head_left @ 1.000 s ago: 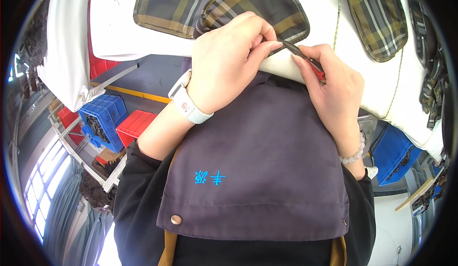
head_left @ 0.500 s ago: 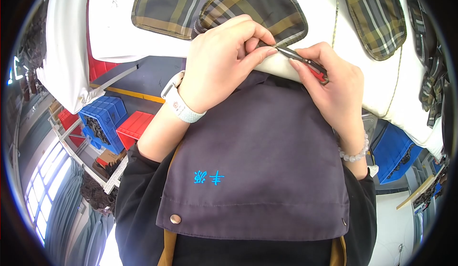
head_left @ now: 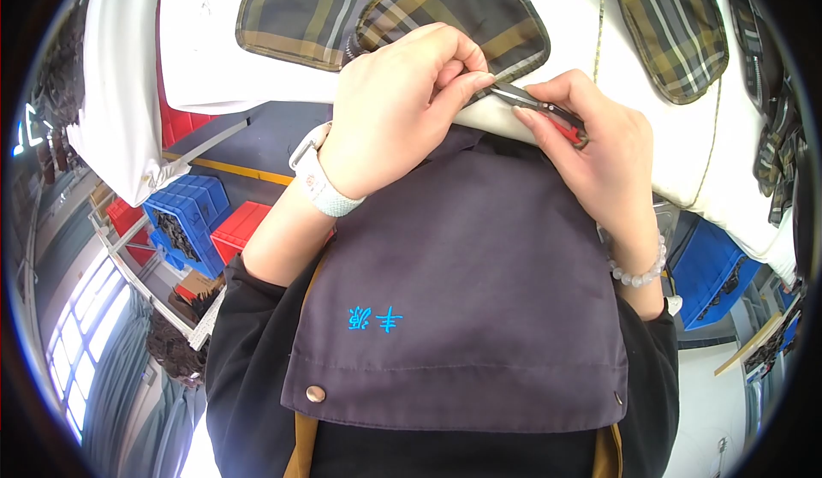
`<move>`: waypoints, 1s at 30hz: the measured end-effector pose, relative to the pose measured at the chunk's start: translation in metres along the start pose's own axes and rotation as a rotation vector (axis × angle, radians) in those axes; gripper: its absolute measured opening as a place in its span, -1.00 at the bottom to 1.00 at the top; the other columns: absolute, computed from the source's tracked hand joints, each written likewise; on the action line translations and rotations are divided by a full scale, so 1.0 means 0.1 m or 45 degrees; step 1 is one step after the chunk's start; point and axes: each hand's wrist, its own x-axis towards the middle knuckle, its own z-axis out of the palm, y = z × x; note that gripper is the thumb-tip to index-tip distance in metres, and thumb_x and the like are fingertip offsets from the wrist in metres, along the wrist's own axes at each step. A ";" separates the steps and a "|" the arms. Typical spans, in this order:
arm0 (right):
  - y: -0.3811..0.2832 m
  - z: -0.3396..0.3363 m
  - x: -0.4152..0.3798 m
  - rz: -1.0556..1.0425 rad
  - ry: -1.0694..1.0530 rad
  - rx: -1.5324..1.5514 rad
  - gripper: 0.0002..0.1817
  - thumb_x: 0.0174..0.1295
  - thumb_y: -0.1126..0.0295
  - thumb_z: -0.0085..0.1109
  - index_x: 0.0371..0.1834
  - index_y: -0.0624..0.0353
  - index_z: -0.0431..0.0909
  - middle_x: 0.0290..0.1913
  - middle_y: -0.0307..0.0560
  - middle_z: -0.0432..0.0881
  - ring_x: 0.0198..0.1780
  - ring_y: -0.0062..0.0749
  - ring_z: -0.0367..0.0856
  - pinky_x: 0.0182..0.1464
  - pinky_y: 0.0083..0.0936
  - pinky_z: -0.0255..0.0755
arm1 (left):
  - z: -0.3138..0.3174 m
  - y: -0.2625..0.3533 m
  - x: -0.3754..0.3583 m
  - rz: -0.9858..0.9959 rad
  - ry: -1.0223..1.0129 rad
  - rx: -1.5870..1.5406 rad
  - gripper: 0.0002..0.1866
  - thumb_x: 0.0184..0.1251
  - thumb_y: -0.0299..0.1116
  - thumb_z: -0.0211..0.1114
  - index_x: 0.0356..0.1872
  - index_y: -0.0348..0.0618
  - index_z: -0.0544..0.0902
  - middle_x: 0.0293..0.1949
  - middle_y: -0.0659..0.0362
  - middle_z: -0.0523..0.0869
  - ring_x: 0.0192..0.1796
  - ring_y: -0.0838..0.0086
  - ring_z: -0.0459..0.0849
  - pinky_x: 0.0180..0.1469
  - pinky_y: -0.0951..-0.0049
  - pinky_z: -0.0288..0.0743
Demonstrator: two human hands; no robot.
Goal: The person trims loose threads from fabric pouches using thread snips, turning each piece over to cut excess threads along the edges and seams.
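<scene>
My left hand (head_left: 402, 110), with a white watch on the wrist, pinches the lower edge of a plaid fabric piece (head_left: 458, 15). Between the fingers and thumb of my right hand (head_left: 599, 135) is a small pair of thread snips (head_left: 548, 111), dark with a red part. The blades point left and reach close to my left fingertips at the fabric edge. A second plaid piece (head_left: 300, 15) lies at the upper left, partly under the first. Another plaid piece (head_left: 672, 32) lies to the right on the white surface (head_left: 223, 75).
More plaid pieces (head_left: 775, 161) hang or lie at the far right edge. Below left are a blue crate (head_left: 201, 212) and a red crate (head_left: 240, 230) near a white rack. Another blue crate (head_left: 706, 264) stands at the lower right. A cord runs down the white surface.
The snips' tips have moved slightly left and look more open. My left fingertips and the plaid piece they hold have shifted slightly left and up.
</scene>
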 end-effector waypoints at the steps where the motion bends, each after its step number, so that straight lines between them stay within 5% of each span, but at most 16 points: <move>1: 0.00 0.00 0.01 0.002 0.001 -0.001 -0.81 0.24 0.29 0.43 -0.22 0.04 0.60 -0.47 -0.28 0.69 -0.55 -0.38 0.64 -0.49 -0.49 0.39 | -0.01 0.00 0.00 0.002 -0.002 0.000 -0.93 0.39 -0.46 0.41 -0.25 -0.17 0.66 -0.57 0.37 0.44 -0.56 0.73 0.34 -0.49 0.59 0.26; 4: -0.03 -0.03 0.03 -0.016 -0.017 0.002 -0.81 0.25 0.28 0.43 -0.22 0.04 0.60 -0.47 -0.29 0.69 -0.55 -0.39 0.63 -0.49 -0.50 0.39 | -0.02 0.01 -0.02 -0.098 -0.068 -0.103 -0.94 0.42 -0.47 0.39 -0.24 -0.18 0.66 -0.58 0.40 0.42 -0.55 0.76 0.32 -0.49 0.62 0.25; 7: -0.08 -0.08 0.05 0.090 -0.136 0.014 -0.84 0.24 0.43 0.44 -0.20 0.19 0.64 -0.33 -0.13 0.80 -0.34 -0.37 0.81 -0.32 -0.59 0.54 | -0.02 0.02 -0.02 -0.116 -0.066 -0.109 -0.94 0.44 -0.48 0.38 -0.23 -0.20 0.66 -0.59 0.40 0.42 -0.56 0.77 0.30 -0.49 0.64 0.24; 10: -0.07 -0.06 0.04 0.107 -0.157 0.017 -0.84 0.24 0.42 0.44 -0.21 0.19 0.64 -0.34 -0.13 0.80 -0.34 -0.37 0.81 -0.32 -0.59 0.54 | 0.00 0.00 -0.03 -0.057 -0.029 -0.084 -0.94 0.42 -0.48 0.38 -0.24 -0.20 0.66 -0.58 0.39 0.42 -0.54 0.76 0.31 -0.48 0.63 0.25; 12: -0.02 -0.01 0.03 -0.033 -0.029 -0.016 -0.83 0.26 0.29 0.42 -0.24 0.03 0.61 -0.49 -0.30 0.68 -0.56 -0.44 0.62 -0.49 -0.53 0.38 | 0.00 -0.01 -0.03 -0.023 -0.021 -0.047 -0.93 0.42 -0.48 0.39 -0.24 -0.20 0.66 -0.57 0.38 0.43 -0.53 0.75 0.32 -0.46 0.62 0.27; 19: -0.01 0.01 0.02 -0.037 -0.020 -0.048 -0.84 0.26 0.29 0.40 -0.26 0.03 0.61 -0.48 -0.33 0.68 -0.56 -0.44 0.62 -0.49 -0.52 0.40 | 0.01 -0.04 -0.03 0.030 -0.003 -0.004 -0.94 0.42 -0.49 0.38 -0.22 -0.21 0.65 -0.55 0.40 0.43 -0.51 0.75 0.31 -0.45 0.63 0.28; 23: 0.10 0.00 0.00 0.051 -0.034 0.289 -0.85 0.26 0.39 0.43 -0.21 0.14 0.63 -0.35 -0.24 0.77 -0.41 -0.51 0.74 -0.35 -0.63 0.51 | -0.22 -0.04 -0.04 -0.151 -0.020 -0.625 -1.00 0.51 -0.56 0.27 -0.16 -0.26 0.63 -0.41 0.38 0.56 -0.56 0.80 0.43 -0.51 0.72 0.29; 25: 0.16 -0.02 -0.01 0.071 -0.007 0.563 -0.84 0.26 0.44 0.44 -0.19 0.19 0.64 -0.31 -0.19 0.80 -0.35 -0.55 0.77 -0.29 -0.67 0.55 | -0.44 -0.09 0.00 -0.053 0.365 -0.654 -0.95 0.48 -0.51 0.33 -0.12 -0.22 0.68 -0.46 0.37 0.66 -0.59 0.83 0.42 -0.53 0.73 0.29; 28: 0.14 -0.05 -0.04 0.174 -0.077 0.664 -0.78 0.23 0.53 0.46 -0.11 0.29 0.65 -0.28 -0.16 0.80 -0.24 -0.63 0.75 -0.18 -0.70 0.55 | -1.15 -0.64 0.00 -0.155 1.114 0.034 -0.83 0.48 -0.33 0.40 -0.15 -0.24 0.80 -0.61 0.39 0.63 -0.55 0.80 0.43 -0.50 0.70 0.22; 30: 0.15 -0.08 -0.04 0.160 -0.101 0.660 -0.77 0.23 0.54 0.46 -0.10 0.31 0.64 -0.27 -0.16 0.78 -0.23 -0.63 0.75 -0.17 -0.71 0.55 | -1.48 -1.24 -0.13 -0.053 1.090 0.595 -0.78 0.44 -0.25 0.43 -0.06 -0.15 0.77 -0.41 0.30 0.72 -0.44 0.71 0.55 -0.39 0.64 0.40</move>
